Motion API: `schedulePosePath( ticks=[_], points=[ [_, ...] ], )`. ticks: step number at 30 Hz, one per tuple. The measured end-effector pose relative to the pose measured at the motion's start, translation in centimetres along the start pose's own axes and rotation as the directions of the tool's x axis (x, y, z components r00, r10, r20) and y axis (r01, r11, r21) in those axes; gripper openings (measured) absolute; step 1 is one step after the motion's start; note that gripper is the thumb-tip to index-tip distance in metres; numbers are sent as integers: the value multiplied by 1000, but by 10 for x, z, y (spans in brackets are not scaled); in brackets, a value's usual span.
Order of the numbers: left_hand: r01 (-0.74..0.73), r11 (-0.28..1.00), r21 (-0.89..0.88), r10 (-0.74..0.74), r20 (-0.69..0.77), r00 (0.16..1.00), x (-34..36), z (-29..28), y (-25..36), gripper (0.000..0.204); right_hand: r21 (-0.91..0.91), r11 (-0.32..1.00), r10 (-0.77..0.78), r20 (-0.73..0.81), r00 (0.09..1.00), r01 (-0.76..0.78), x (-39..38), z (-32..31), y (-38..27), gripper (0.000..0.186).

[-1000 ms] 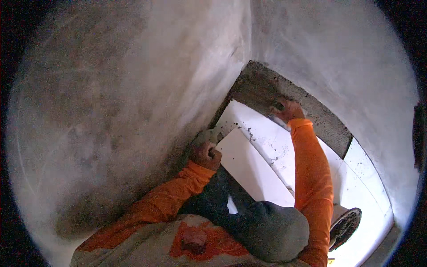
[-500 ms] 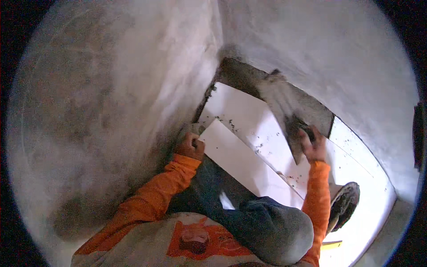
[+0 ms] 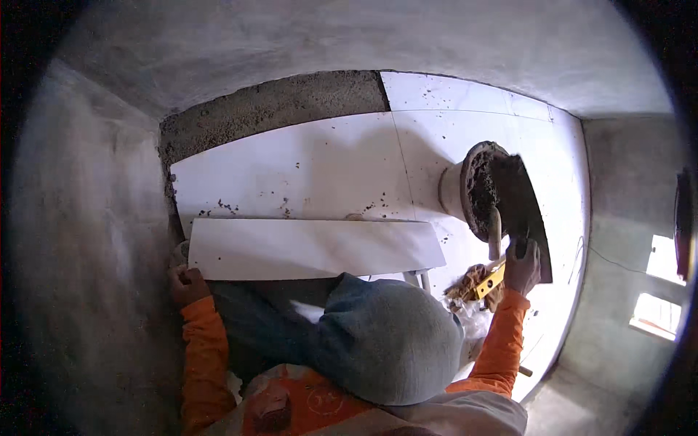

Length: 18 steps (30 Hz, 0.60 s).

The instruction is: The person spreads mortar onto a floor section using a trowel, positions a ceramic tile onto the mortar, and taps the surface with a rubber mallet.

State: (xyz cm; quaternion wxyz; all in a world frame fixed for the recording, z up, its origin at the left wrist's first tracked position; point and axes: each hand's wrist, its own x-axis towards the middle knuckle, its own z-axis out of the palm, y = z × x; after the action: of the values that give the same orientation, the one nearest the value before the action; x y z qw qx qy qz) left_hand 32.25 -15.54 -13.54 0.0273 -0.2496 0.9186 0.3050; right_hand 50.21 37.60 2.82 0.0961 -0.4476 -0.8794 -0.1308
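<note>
My right hand [image 3: 522, 265] is wrapped round a flat rectangular plastering trowel [image 3: 536, 211], its dark blade standing over the mouth of a mortar bucket [image 3: 451, 190]. Dark mortar [image 3: 480, 190] coats the bucket's inside. A pale rounded handle [image 3: 495, 234] sticks out at its rim. At the far left end of a narrow white tile strip [image 3: 313, 247], my left hand [image 3: 190, 285] is closed with curled fingers. Whether it grips the strip's corner cannot be made out. The strip lies in front of my bent knee, over larger white tiles [image 3: 327, 156] specked with mortar crumbs.
A band of bare grey mortar bed [image 3: 276, 105] runs between the tiles and the far wall. Rough plastered walls [image 3: 87, 218] close in on the left and ahead. By my right forearm lie a yellow spirit level [image 3: 488, 282] and a brown cloth [image 3: 465, 285].
My view has turned right, bringing the bucket and level further in. My right hand has carried the trowel from over the bare mortar band to the bucket. The left hand stays by the strip's corner.
</note>
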Motion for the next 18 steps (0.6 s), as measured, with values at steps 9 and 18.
schedulePosePath(
  ticks=[9,18],
  points=[
    [23,999,-26,-24,-49,998,8,6,-17,28,270,920,-248,-159,956,283,12,21,-114,38],
    [-52,998,-32,49,-80,996,-5,-9,-10,27,715,255,-967,190,170,651,-28,110,-411,48]
  ],
)
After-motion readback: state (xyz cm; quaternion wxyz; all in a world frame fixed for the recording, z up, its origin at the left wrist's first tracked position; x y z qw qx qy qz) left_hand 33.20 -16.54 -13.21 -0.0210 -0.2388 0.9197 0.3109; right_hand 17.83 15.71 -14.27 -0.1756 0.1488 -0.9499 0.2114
